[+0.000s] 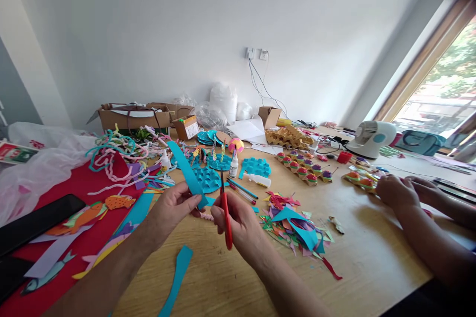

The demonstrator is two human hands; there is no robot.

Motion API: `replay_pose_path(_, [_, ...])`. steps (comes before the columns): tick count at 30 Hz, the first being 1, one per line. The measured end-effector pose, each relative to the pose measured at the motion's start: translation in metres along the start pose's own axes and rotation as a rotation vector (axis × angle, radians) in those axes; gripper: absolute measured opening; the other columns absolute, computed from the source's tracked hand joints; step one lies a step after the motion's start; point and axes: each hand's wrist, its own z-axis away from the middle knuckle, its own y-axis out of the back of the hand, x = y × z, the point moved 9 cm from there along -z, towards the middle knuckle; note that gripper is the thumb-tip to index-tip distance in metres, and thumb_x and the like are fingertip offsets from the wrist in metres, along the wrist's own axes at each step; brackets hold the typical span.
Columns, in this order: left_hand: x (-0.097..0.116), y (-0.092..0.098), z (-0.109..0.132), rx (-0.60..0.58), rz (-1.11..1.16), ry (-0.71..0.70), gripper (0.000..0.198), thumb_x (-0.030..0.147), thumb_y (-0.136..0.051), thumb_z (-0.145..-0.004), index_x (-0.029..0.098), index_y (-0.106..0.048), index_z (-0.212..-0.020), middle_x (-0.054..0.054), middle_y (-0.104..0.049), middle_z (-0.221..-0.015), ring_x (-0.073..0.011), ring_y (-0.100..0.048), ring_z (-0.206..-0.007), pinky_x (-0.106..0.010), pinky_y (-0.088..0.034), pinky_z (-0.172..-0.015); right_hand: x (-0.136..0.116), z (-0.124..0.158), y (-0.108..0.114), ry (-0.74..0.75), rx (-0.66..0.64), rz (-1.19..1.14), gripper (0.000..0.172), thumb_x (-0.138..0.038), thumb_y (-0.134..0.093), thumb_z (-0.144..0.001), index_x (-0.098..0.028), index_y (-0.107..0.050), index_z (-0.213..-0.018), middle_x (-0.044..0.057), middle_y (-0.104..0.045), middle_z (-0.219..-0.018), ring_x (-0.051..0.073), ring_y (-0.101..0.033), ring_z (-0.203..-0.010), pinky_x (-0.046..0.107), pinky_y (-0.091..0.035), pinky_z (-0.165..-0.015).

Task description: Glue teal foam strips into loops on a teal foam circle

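Note:
A long blue paper strip (188, 171) is pinched in my left hand (171, 210), its far end pointing up and away over the table. My right hand (238, 223) grips red-handled scissors (226, 218) with the blades upward, just right of the strip and apart from it. Whether the blades are parted is hard to see. Below my hands another cut blue strip (177, 277) lies on the wood. Beyond them are blue-painted egg-carton pieces (206, 178), a white glue bottle (233, 166) and several pens (243, 193).
Colourful paper scraps (290, 223) are heaped right of my hands. Another person's hands (399, 190) work at far right, near painted egg cartons (303, 166) and a white fan (372, 138). Paper fish (84, 218) and a black phone-like slab (44, 218) lie on red sheet at left.

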Motion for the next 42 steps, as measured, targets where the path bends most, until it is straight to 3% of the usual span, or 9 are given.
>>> replay_pose_path(6, [0.004, -0.001, 0.004, 0.013, 0.16, 0.021, 0.016, 0.034, -0.061, -0.076, 0.019, -0.06, -0.076, 0.0, -0.065, -0.07, -0.0149, -0.061, -0.069, -0.025, -0.05, -0.062, 0.013, 0.026, 0.0, -0.061, -0.045, 0.306, 0.026, -0.034, -0.044, -0.082, -0.019, -0.04, -0.062, -0.005, -0.04, -0.054, 0.009, -0.035, -0.051, 0.021, -0.023, -0.047])
replay_pose_path(13, [0.003, -0.008, 0.007, 0.005, 0.204, 0.064, 0.016, 0.033, -0.062, -0.077, 0.019, -0.062, -0.082, -0.001, -0.066, -0.078, -0.0161, -0.062, -0.073, -0.028, -0.052, -0.066, 0.014, 0.027, -0.003, -0.02, -0.035, 0.502, 0.028, -0.039, -0.046, -0.084, -0.019, -0.043, -0.064, -0.005, -0.04, -0.054, 0.008, -0.032, -0.05, 0.021, -0.02, -0.047])
replay_pose_path(42, [-0.002, -0.013, 0.007, -0.008, 0.253, 0.094, 0.013, 0.031, -0.064, -0.076, 0.019, -0.065, -0.081, 0.0, -0.067, -0.081, -0.0128, -0.06, -0.072, -0.022, -0.049, -0.066, 0.009, 0.022, -0.005, -0.008, -0.016, 0.466, 0.029, -0.035, -0.043, -0.085, -0.018, -0.042, -0.061, -0.004, -0.042, -0.053, 0.007, -0.033, -0.049, 0.021, -0.02, -0.047])
